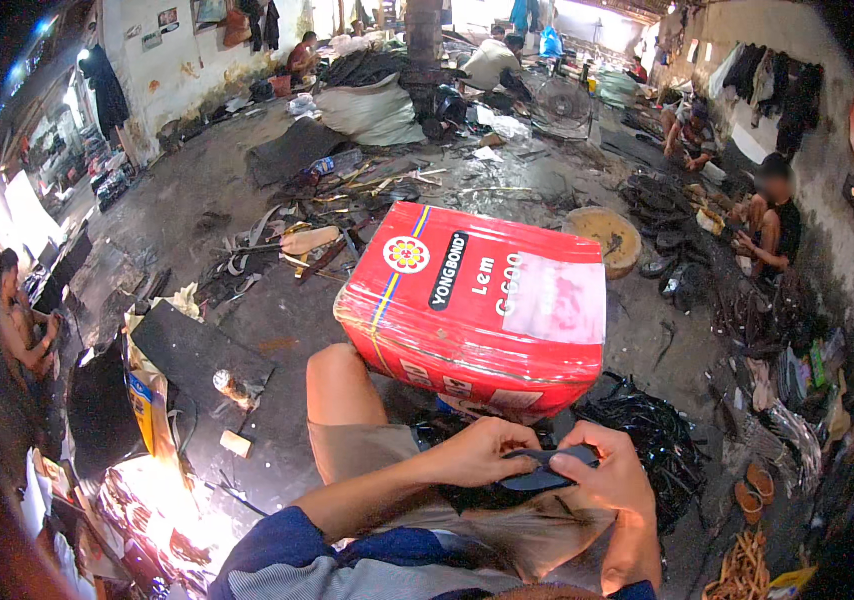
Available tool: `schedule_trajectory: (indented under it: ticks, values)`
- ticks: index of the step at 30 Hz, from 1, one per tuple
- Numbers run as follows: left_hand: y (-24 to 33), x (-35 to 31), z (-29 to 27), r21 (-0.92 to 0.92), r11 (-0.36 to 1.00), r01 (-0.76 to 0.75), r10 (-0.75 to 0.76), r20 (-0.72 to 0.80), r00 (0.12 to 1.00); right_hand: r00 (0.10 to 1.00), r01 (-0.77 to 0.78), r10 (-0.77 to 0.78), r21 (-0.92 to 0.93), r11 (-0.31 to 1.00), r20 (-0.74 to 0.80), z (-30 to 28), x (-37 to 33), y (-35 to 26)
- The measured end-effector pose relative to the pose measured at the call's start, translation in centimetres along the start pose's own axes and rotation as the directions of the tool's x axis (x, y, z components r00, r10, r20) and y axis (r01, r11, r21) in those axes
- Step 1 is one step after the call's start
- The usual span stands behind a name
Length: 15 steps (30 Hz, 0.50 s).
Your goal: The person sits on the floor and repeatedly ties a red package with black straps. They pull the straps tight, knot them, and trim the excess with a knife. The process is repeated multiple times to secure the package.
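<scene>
Above my lap, both hands hold a dark, flat, rounded piece (539, 477) that looks like a shoe sole or strap part. My left hand (485, 450) pinches its left end between thumb and fingers. On the other end, my right hand (602, 466) is closed, its thumb pressing on top. The hands partly hide the piece, so its full shape cannot be made out. Just beyond them stands a red box (467, 320) wrapped in clear plastic. A heap of shiny black strips (652, 440) lies beside my right hand.
A round wooden block (604, 240) stands behind the box. Scraps and strips (287, 240) litter the floor ahead. Dark footwear pieces (662, 225) are heaped at right, near a seated person (772, 220). Brown sandals (753, 492) lie at lower right; another person (27, 325) sits far left.
</scene>
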<state>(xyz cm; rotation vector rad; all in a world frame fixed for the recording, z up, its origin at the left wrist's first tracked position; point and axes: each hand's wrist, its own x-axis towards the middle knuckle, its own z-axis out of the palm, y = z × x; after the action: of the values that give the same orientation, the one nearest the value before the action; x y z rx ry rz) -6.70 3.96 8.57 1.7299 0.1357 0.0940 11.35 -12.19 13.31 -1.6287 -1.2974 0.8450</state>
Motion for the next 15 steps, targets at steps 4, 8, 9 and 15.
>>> schedule_trajectory:
  ticks: [4, 8, 9, 15]
  values:
    - [1.2, -1.2, -0.9, -0.119, 0.988, 0.102, -0.101, 0.014, 0.995, 0.982, 0.054, -0.096, -0.249, 0.967, -0.160, -1.8, 1.0, -1.6]
    - [-0.4, -4.1, -3.2, 0.131, 0.991, -0.016, 0.027, -0.085, 0.996, 0.980, -0.027, -0.035, -0.300, 0.954, -0.198, -4.9, 1.0, -4.7]
    - [-0.5, -4.9, -4.2, 0.210, 0.978, 0.009, 0.009, -0.086, 0.996, 0.976, -0.046, -0.013, -0.262, 0.964, -0.218, -5.8, 0.9, -4.9]
    - [1.1, -12.7, -13.6, 0.445, 0.894, 0.051, 0.055, -0.222, 0.974, 0.904, 0.041, -0.115, -0.186, 0.982, -0.412, -11.9, 3.1, -6.2]
